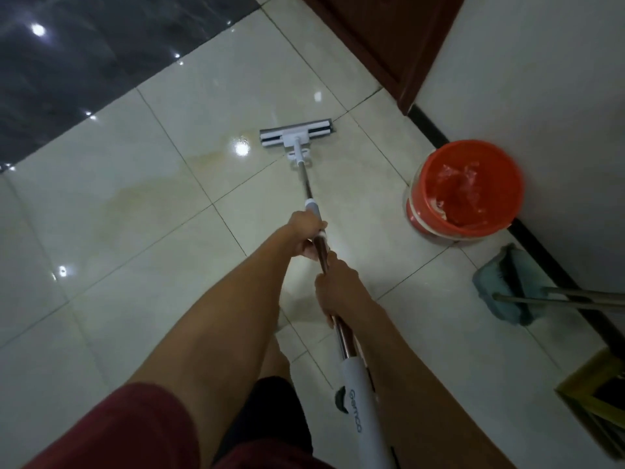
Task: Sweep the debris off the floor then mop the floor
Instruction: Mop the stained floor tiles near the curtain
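A flat white mop (297, 134) lies with its head pressed on the pale floor tiles (142, 299), its metal pole running back toward me. My left hand (306, 235) grips the pole farther down, near a white collar. My right hand (338, 289) grips the pole closer to me, above the white handle sleeve. A faint yellowish wet streak (162, 184) spreads over the tiles to the left of the mop head.
An orange bucket (466, 157) holding water stands by the white wall (541, 96) on the right. A teal dustpan with a broom (507, 286) leans near the black skirting. A brown door frame (389, 45) is ahead; dark tiles (67, 62) lie at upper left.
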A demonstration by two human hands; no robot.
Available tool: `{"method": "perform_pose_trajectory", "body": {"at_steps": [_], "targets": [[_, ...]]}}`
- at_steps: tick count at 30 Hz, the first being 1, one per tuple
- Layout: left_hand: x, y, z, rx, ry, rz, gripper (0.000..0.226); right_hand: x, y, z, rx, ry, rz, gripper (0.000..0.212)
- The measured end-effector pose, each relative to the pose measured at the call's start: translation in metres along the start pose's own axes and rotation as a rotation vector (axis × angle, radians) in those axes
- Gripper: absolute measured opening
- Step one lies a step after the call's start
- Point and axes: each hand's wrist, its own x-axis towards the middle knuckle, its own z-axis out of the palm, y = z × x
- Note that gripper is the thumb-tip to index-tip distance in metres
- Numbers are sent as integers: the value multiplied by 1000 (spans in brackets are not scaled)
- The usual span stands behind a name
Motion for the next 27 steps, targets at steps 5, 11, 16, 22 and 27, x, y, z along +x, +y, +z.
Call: {"method": "perform_pose_trajectory", "body": {"at_steps": [5, 11, 16, 22, 27], "targets": [[-33, -23, 48, -59, 26, -35, 22, -35, 45, -25, -95, -29, -22, 34], [-36, -4, 69, -109, 44, -47, 12, -28, 52, -59, -200, -57, -5, 28], [-31, 6, 96, -124, 58, -46, 14, -28, 67, -95, -236, -87, -38, 38], [-45, 1, 144, -165, 83, -57, 14, -39, 103, -125, -258, -117, -40, 36], [-64, -32, 209, -207, 120, -50, 11, -68, 165, -154, -265, -165, -70, 33]]}}
